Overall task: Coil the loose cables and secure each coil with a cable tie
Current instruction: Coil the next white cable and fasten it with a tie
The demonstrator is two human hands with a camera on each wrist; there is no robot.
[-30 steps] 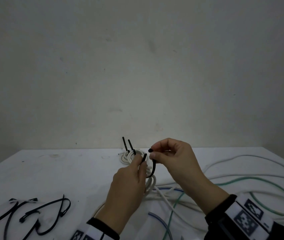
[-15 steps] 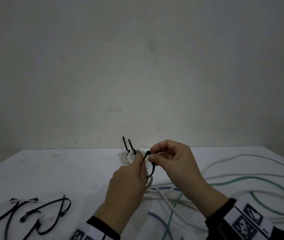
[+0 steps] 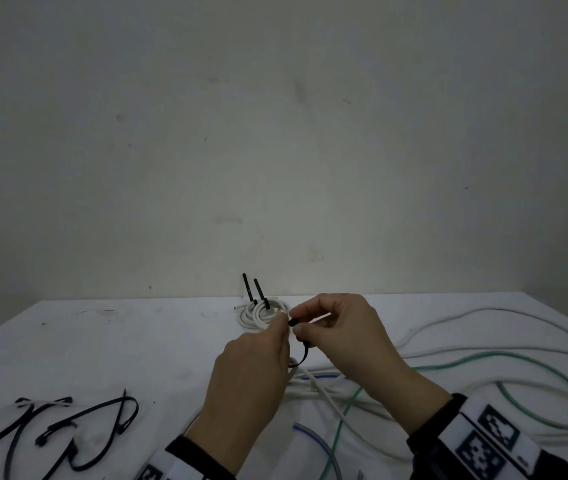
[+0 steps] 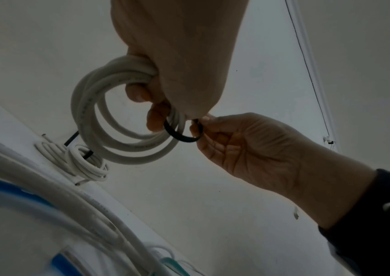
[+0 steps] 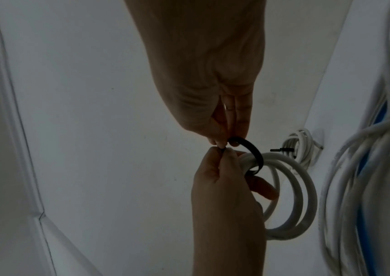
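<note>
A coil of thick white round cable [image 4: 108,119] hangs in the air above the white table [image 3: 137,341], just in front of the person at the middle of the head view. A black flat plastic cable tie [image 4: 179,135] loops around the bundled turns at the coil's 3 o'clock side in the left wrist view.

The left hand [image 3: 251,372] has its fingers curled through the coil, gripping the turns, with thumb and forefinger pinching one end of the tie. The right hand [image 3: 341,334], at 3 o'clock of the left, pinches the other end of the tie between thumb and forefinger, the remaining fingers loosely bent. The two sets of fingertips meet, touching, above the coil.

At 12 o'clock of the hands, further back on the table, lies a smaller white cable coil [image 3: 260,315] bound by two black ties whose tails stick upward. From 3 to 5 o'clock loose white cables [image 3: 483,348], a green cable [image 3: 517,393] and a blue-striped cable [image 3: 324,375] sprawl across the table. At 8 o'clock, near the table's front left edge, lie several spare black cable ties [image 3: 78,431].
</note>
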